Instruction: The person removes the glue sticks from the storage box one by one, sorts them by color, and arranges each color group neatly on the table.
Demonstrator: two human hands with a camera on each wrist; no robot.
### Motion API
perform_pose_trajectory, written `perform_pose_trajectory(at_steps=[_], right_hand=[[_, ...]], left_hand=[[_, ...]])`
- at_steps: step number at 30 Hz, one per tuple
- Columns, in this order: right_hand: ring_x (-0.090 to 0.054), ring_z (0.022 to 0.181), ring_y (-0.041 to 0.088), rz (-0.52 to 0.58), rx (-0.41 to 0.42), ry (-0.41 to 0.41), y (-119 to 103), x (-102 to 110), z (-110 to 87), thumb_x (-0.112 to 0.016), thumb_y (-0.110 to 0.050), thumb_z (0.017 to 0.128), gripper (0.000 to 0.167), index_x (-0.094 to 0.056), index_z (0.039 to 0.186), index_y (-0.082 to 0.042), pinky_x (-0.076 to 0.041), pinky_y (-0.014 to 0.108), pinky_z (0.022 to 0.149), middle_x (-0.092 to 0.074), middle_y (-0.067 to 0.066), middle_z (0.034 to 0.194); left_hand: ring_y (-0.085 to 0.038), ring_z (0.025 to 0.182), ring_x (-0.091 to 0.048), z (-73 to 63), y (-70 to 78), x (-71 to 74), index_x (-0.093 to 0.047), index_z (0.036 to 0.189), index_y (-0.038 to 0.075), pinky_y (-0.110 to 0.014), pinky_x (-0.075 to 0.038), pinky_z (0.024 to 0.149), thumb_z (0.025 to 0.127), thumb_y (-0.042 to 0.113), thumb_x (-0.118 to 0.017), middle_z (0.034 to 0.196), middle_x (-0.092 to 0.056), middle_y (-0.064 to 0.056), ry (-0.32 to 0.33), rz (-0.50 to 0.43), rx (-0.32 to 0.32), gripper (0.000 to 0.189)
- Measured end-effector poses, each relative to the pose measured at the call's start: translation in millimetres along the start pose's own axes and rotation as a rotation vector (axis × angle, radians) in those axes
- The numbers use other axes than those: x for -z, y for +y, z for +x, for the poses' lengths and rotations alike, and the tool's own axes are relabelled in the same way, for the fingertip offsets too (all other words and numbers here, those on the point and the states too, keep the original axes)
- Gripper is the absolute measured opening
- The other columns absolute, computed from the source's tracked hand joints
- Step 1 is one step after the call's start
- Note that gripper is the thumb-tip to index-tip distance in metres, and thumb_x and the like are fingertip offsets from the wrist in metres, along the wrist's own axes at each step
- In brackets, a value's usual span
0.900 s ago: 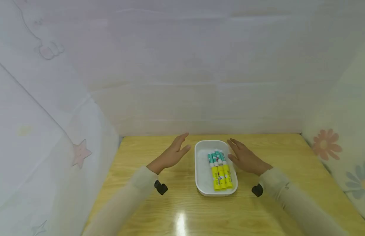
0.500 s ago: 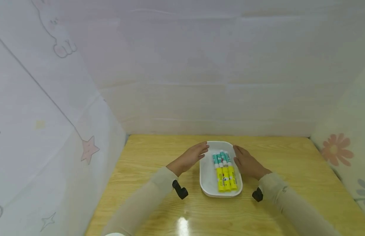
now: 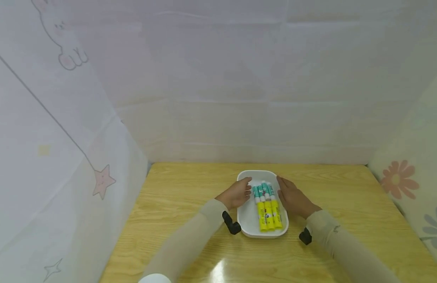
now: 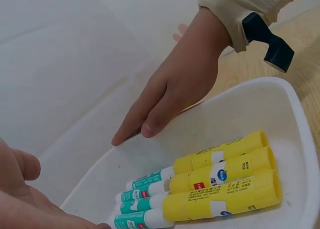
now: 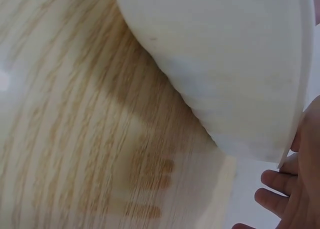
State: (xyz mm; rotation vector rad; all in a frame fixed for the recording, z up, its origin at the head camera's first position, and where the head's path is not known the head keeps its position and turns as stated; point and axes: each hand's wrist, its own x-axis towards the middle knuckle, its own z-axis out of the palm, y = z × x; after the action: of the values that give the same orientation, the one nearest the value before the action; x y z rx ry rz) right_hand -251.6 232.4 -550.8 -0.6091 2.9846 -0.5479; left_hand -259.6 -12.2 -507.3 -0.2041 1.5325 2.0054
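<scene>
A white tray (image 3: pixel 247 226) holds three yellow glue sticks (image 3: pixel 269 217) and several smaller teal-and-white glue sticks (image 3: pixel 263 192), lying side by side in two rows. My left hand (image 3: pixel 236 193) is over the tray's left side, beside the teal row; its fingers are loosely bent with nothing between them. In the left wrist view that hand (image 4: pixel 25 199) shows only in part. My right hand (image 3: pixel 294 197) touches the tray's right rim, thumb reaching over the inner side. The right wrist view shows the tray's outer wall (image 5: pixel 225 74) with right-hand fingers (image 5: pixel 280 181) loosely spread by the rim.
The tray stands on a wooden table (image 3: pixel 190 181) near its back edge. Pale printed cloth walls (image 3: pixel 218 98) close off the back and both sides. A white rounded object (image 3: pixel 154 278) shows at the bottom edge, and a black wrist camera (image 3: pixel 231 224) hangs by the left sleeve.
My left hand has moved right, from beside the tray to over its left side, its fingers bending more. My right hand has shifted slightly against the right rim. The glue sticks lie as before.
</scene>
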Motion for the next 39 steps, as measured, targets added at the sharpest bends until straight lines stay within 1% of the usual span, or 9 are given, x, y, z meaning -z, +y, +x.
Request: perform_pose_trajectory(at_steps=[3,6,11,14,18,21,25,32,39], right_hand=[[-0.026,0.141,0.039,-0.012,-0.005,-0.005,0,-1,0.1,-0.040,-0.025,0.105,0.062,-0.011,0.155,-0.002,-0.027,0.054,0.113,-0.024,0.023,0.155],[-0.026,0.141,0.039,-0.024,-0.001,-0.006,1,-1,-0.3,-0.040,-0.025,0.105,0.062,-0.011,0.155,-0.001,-0.027,0.055,0.113,-0.025,0.023,0.155],[-0.028,0.140,0.041,-0.011,0.009,0.010,1,-2,-1.6,-0.039,-0.023,0.105,0.061,-0.011,0.155,-0.001,-0.028,0.055,0.112,-0.026,0.024,0.154],[-0.028,0.140,0.040,0.002,0.011,0.013,1,-3,-2.3,-0.039,-0.024,0.106,0.061,-0.011,0.155,0.000,-0.028,0.055,0.112,-0.027,0.023,0.154],[-0.029,0.139,0.040,0.012,0.003,0.015,0,-3,-3.3,-0.039,-0.023,0.106,0.061,-0.012,0.155,0.000,-0.028,0.055,0.112,-0.028,0.024,0.153],[-0.029,0.140,0.040,0.021,-0.004,0.010,-1,-4,-2.6,-0.039,-0.022,0.106,0.061,-0.011,0.155,0.000,-0.028,0.055,0.112,-0.027,0.024,0.153],[-0.028,0.140,0.039,0.037,0.004,0.015,-2,-5,0.3,-0.039,-0.023,0.106,0.061,-0.010,0.155,-0.001,-0.028,0.054,0.113,-0.026,0.023,0.154],[-0.031,0.139,0.039,0.049,-0.004,0.023,0,-9,2.3,-0.037,-0.022,0.106,0.060,-0.008,0.155,-0.002,-0.029,0.054,0.112,-0.028,0.022,0.154],[-0.034,0.137,0.038,0.103,-0.030,0.007,0,-11,-1.4,-0.038,-0.023,0.106,0.062,-0.006,0.156,-0.004,-0.029,0.054,0.112,-0.033,0.021,0.150]], left_hand=[[-0.041,0.144,-0.014,5.3,-2.6,-0.7,-0.011,0.153,-0.005,-0.048,-0.017,0.117,0.103,0.034,-0.046,0.154,-0.016,-0.027,0.057,-0.066,0.037,0.073],[-0.042,0.143,-0.015,8.1,-5.0,-1.1,-0.012,0.152,-0.007,-0.050,-0.014,0.117,0.102,0.032,-0.047,0.153,-0.017,-0.027,0.077,-0.090,0.060,0.072],[-0.041,0.140,-0.017,10.9,-7.9,-2.8,-0.019,0.152,-0.003,-0.052,-0.010,0.118,0.102,0.030,-0.046,0.152,-0.017,-0.026,0.088,-0.037,0.075,0.066],[-0.041,0.141,-0.017,13.5,-9.1,-3.6,-0.020,0.152,-0.002,-0.053,-0.009,0.118,0.102,0.031,-0.046,0.153,-0.018,-0.026,0.089,-0.014,0.091,0.065],[-0.043,0.141,-0.018,19.4,-9.7,-3.4,-0.019,0.152,-0.004,-0.053,-0.010,0.117,0.102,0.031,-0.046,0.154,-0.017,-0.028,0.080,-0.027,0.098,0.066],[-0.042,0.140,-0.021,23.7,-10.2,-2.3,-0.018,0.150,-0.007,-0.054,-0.013,0.117,0.102,0.030,-0.047,0.153,-0.019,-0.028,0.083,-0.045,0.095,0.067],[-0.039,0.135,-0.027,26.9,-10.6,-1.2,-0.024,0.148,-0.008,-0.054,-0.016,0.116,0.102,0.030,-0.048,0.149,-0.024,-0.025,0.093,-0.059,0.088,0.064],[-0.034,0.129,-0.030,27.3,-11.4,-1.3,-0.027,0.143,-0.008,-0.052,-0.021,0.116,0.101,0.030,-0.050,0.142,-0.030,-0.020,0.079,-0.076,0.092,0.061],[-0.035,0.131,-0.031,26.7,-13.9,-2.5,-0.025,0.144,-0.011,-0.055,-0.022,0.115,0.100,0.031,-0.052,0.144,-0.031,-0.022,0.066,-0.067,0.105,0.066]])
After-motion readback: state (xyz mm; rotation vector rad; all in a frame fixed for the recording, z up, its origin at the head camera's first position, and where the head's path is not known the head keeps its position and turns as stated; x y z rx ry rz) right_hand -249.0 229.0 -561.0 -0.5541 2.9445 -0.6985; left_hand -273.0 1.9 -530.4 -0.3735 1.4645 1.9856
